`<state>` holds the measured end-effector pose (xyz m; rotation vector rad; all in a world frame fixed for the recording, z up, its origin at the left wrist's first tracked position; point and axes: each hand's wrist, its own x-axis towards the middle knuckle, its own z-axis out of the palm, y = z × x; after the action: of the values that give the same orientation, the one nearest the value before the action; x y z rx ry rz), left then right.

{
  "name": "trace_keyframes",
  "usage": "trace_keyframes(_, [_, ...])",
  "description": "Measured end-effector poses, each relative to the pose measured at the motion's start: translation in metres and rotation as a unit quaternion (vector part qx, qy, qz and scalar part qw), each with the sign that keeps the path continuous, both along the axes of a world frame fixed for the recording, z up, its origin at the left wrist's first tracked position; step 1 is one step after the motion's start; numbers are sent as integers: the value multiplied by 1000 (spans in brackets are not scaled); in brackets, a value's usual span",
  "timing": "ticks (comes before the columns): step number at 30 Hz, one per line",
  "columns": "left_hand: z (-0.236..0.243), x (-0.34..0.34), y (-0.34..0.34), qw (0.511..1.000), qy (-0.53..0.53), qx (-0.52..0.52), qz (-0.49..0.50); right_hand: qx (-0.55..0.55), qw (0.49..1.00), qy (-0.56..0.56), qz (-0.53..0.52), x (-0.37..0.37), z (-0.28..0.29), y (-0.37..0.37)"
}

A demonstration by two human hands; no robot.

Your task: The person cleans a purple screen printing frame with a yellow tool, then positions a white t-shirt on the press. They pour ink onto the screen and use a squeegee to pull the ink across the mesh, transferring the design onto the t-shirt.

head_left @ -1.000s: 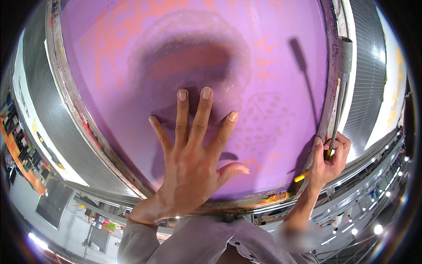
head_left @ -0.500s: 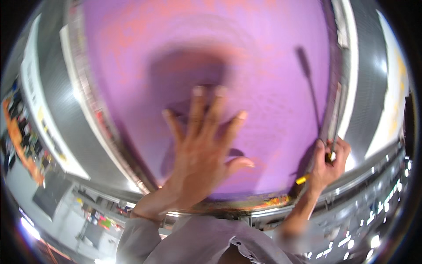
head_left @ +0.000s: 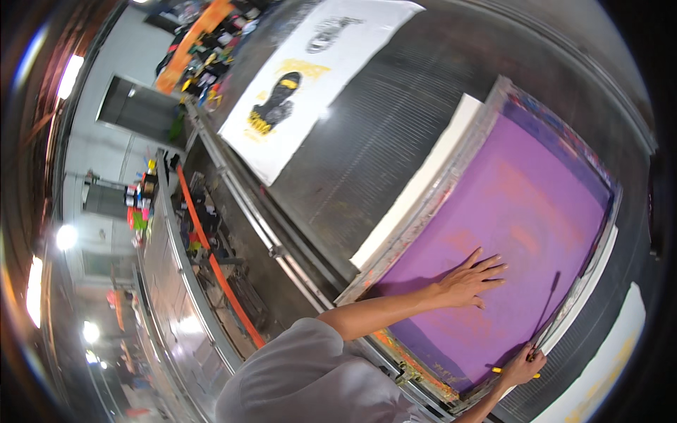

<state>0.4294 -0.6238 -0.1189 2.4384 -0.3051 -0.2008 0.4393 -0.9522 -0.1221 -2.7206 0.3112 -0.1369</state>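
A purple mesh screen [head_left: 564,211] in a worn, ink-stained frame [head_left: 458,176] lies on a dark bench, with faint orange patches on the mesh. My left hand [head_left: 471,285] rests on its middle, fingers spread and holding nothing. At the screen's right side, low in view, my right hand [head_left: 525,365] grips a thin metal rod [head_left: 549,326] along the frame; a yellow piece [head_left: 497,370] pokes out beside the fingers. A dark, thin shadow falls on the mesh above that hand.
White sheets with black and yellow prints [head_left: 289,106] and another sheet [head_left: 603,359] lie either side. Metal rails [head_left: 261,225] run along the bench edge, beside an orange beam [head_left: 218,268]. A second long metal table [head_left: 183,296], piles of coloured items [head_left: 211,49] and lit lamps fill the left.
The head view has swung and widened to the left, so the screen now sits at lower right and more of the room shows. Both hands keep their places on the screen and frame.
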Motion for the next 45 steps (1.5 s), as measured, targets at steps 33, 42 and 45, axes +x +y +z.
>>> trace_keyframes(33, [-15, -110, 16, 970, -72, 100, 207, -47, 991, -119, 32, 9, -25, -20])
trace_keyframes(42, [-3, -88, 13, 972, -17, 113, 205, 19, 996, -85, -17, 3, 14, 17])
trace_keyframes(45, [3, -46, 11, 974, -10, 133, 184, 16, 996, -87, -22, 1, 10, 19])
